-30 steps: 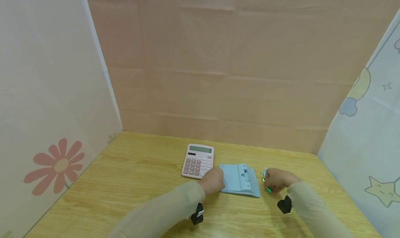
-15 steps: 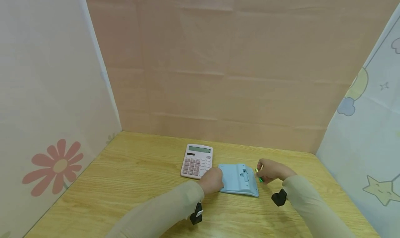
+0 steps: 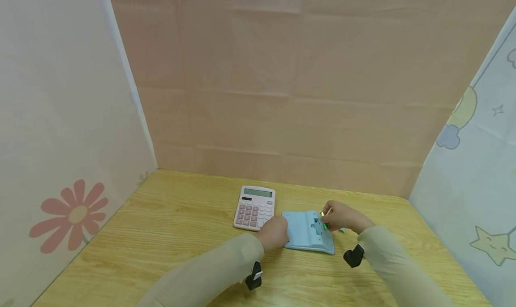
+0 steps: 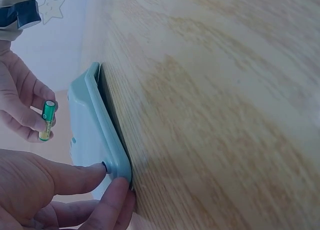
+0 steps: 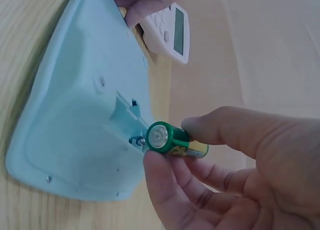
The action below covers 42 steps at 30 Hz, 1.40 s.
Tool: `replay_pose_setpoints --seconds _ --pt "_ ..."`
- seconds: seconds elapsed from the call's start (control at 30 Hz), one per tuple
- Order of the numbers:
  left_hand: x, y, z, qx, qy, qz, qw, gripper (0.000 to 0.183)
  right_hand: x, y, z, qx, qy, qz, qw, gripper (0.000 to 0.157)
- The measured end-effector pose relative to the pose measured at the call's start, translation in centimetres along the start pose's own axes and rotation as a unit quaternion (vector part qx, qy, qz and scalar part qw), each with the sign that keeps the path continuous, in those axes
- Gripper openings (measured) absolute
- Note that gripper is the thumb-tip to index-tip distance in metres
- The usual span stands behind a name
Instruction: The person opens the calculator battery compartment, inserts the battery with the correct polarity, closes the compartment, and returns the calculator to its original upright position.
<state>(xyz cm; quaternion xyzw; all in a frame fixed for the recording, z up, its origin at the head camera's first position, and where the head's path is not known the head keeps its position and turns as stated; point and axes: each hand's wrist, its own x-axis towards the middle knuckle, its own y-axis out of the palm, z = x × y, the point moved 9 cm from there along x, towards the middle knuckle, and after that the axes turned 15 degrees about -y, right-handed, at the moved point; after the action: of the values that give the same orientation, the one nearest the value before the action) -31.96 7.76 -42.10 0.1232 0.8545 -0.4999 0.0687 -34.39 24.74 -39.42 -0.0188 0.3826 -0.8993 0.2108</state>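
Note:
A light-blue calculator (image 3: 299,230) lies face down on the wooden table, its open battery compartment (image 5: 127,116) turned up. My left hand (image 3: 274,232) pinches its left edge; in the left wrist view the thumb (image 4: 82,179) is on top and the fingers are at the side. Between the thumb and fingers of my right hand (image 3: 346,216) is a green-and-gold battery (image 5: 172,141), held right at the compartment with its flat end toward the right wrist camera. Whether the battery touches the compartment I cannot tell. A small pale-blue piece (image 3: 342,230) shows under the right hand, mostly hidden.
Just left of the blue calculator, a pink-and-white calculator (image 3: 255,207) lies face up, its lower right corner behind my left hand. The wooden table (image 3: 181,222) meets a tan backdrop (image 3: 242,96) behind and patterned white sheets at both sides.
My right hand has moved leftward with the battery, from the table beside the blue calculator to above its compartment. The pale-blue piece shows on the table now. The left hand stays put.

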Motion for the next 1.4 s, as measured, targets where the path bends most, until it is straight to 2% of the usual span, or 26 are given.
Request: replay_pose_setpoints --seconds 0.43,0.87,1.4 --pt "0.1 0.2 0.1 0.004 -0.001 0.003 1.0 0.024 0.6 1.2 -0.1 0.026 0.002 -0.035 0.999 0.016" --pt "0.0 0.1 -0.1 0.009 0.007 -0.004 0.9999 0.025 0.9 1.7 -1.2 -0.006 0.024 -0.062 0.998 0.015" --pt "0.0 0.2 0.0 0.008 0.002 -0.004 1.0 0.02 0.5 2.0 -0.8 -0.025 0.029 -0.068 0.997 0.017"
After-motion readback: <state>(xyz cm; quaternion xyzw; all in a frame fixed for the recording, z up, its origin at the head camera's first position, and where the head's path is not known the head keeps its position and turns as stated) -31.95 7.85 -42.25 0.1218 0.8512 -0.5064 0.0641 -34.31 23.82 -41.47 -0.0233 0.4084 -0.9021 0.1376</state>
